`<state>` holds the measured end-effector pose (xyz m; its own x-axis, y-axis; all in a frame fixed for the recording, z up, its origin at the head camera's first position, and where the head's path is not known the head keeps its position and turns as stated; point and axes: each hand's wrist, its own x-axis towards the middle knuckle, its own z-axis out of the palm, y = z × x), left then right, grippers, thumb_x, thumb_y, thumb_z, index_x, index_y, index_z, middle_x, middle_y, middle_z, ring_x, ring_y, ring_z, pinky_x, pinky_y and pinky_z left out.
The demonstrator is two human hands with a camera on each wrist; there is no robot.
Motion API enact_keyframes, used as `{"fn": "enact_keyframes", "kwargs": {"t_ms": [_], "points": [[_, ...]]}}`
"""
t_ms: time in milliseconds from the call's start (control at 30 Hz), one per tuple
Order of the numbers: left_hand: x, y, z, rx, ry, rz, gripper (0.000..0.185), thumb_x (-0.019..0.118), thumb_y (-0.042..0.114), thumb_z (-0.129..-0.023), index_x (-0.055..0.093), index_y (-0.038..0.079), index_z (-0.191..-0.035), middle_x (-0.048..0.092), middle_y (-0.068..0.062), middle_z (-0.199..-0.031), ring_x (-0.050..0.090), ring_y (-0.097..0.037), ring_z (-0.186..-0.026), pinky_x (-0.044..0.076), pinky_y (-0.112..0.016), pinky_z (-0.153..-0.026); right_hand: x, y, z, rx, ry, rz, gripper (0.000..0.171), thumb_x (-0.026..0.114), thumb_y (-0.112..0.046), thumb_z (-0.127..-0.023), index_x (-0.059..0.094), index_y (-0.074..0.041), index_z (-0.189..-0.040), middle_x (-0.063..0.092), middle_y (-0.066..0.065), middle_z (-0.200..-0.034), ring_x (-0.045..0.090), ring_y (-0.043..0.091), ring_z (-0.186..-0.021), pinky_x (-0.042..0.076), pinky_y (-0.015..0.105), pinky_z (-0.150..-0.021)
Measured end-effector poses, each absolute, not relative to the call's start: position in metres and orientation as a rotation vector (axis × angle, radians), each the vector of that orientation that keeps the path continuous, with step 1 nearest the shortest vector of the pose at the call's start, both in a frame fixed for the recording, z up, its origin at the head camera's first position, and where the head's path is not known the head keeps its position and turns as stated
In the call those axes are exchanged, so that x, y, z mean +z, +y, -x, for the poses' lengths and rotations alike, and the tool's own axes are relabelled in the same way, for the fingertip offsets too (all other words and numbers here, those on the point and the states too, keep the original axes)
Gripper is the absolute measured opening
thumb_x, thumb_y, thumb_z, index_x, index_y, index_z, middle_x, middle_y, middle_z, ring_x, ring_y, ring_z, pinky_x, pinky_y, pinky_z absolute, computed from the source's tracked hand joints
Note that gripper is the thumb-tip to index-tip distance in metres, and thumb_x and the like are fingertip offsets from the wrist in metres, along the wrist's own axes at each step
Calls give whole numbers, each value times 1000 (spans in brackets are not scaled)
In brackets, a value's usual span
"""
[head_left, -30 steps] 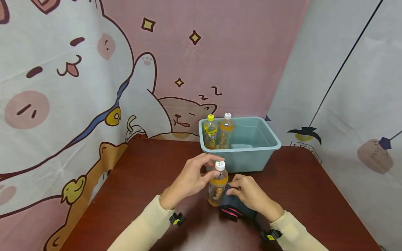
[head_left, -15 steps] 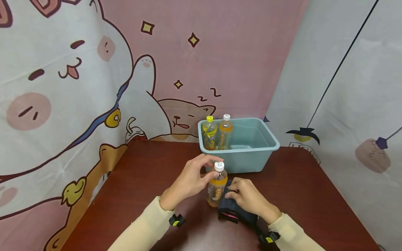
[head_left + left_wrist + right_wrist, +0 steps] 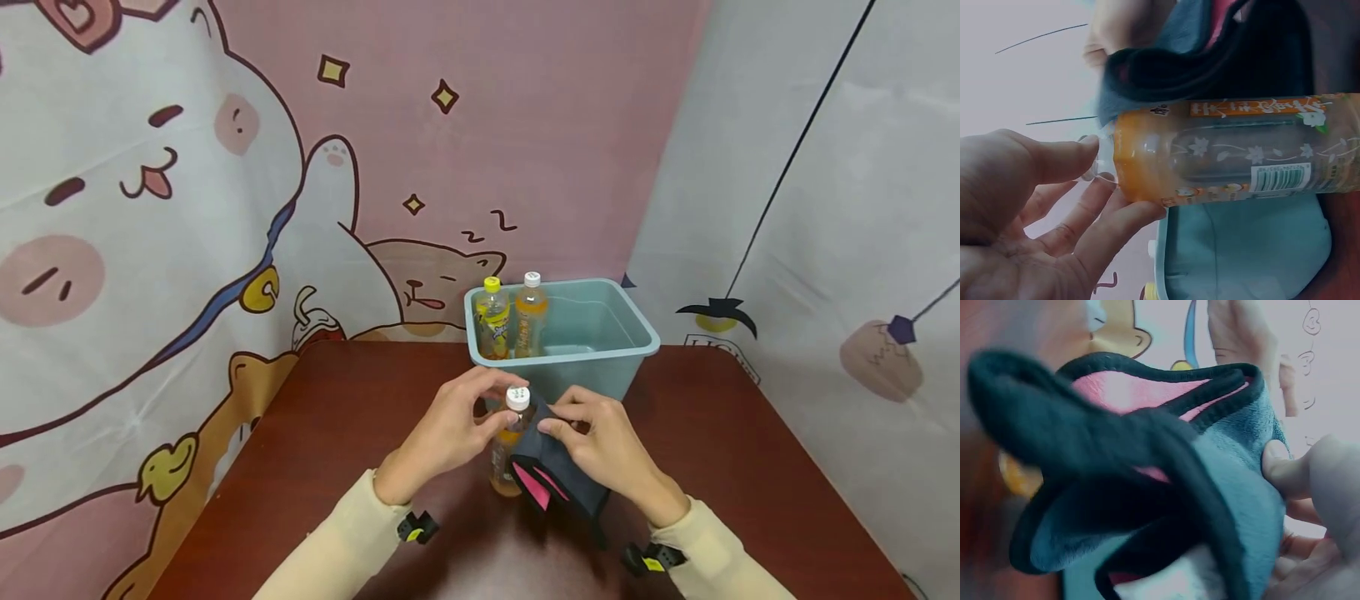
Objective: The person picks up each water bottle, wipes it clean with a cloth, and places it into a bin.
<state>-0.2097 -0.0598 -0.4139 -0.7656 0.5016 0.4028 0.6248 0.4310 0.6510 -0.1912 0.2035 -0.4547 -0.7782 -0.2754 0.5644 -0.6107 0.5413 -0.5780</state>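
Note:
A drink bottle (image 3: 504,467) with a white cap and orange liquid at its shoulder stands on the table in front of the bin. My left hand (image 3: 453,421) holds it by the neck just under the cap, thumb on the near side; the left wrist view shows the label and barcode of the bottle (image 3: 1241,150). My right hand (image 3: 600,437) pinches a folded dark grey cloth (image 3: 558,467) with black edging and a pink inner side. This cloth (image 3: 1235,456) hangs in loose folds between thumb and fingers, overlapping the bottle's right side in the head view.
Behind the hands stands a light blue plastic bin (image 3: 600,367). At its left end are a yellow-capped bottle (image 3: 492,321) and a white-capped bottle (image 3: 531,317). The dark red-brown table (image 3: 337,400) backs onto a cartoon-printed curtain (image 3: 555,125).
My right hand has risen with the cloth, lifting it toward the bottle's neck, and its folds now hang more open. The left hand stays at the bottle's neck.

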Motion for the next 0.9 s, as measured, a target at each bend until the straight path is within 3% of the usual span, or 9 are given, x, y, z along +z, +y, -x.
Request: {"fn": "enact_keyframes", "kwargs": {"t_ms": [200,333,633,900], "points": [[-409,-60,208,-1203,-2546,1004,41,89,8,-104,79,20,-142,79,-2,-138,79,-22,-114,61,-28,-80,-441,195,197,1166,-2307,-759,5,93,-13,-101,93,-12,-106,73,-10,-96,59,5,-76,52,25,-64],[-410,-61,209,-1208,-2541,1013,40,90,8,-103,80,19,-140,80,-2,-138,80,-23,-113,62,-27,-82,-441,196,197,1173,-2283,-773,6,93,-10,-100,93,-12,-106,74,-10,-94,58,4,-75,52,26,-63],[-406,-60,210,-1285,-2494,1073,38,93,9,-100,80,16,-135,81,-2,-128,78,-23,-107,73,-37,-83,-445,209,193,1173,-2203,-804,20,94,-2,-97,94,-15,-112,73,-7,-95,59,4,-75,51,19,-65],[-387,-68,212,-1315,-2374,1026,40,95,8,-97,77,15,-131,80,-1,-121,78,-20,-103,74,-37,-84,-442,225,184,1131,-2156,-766,25,96,2,-92,93,-14,-111,75,-7,-96,57,3,-75,48,18,-65]]}}
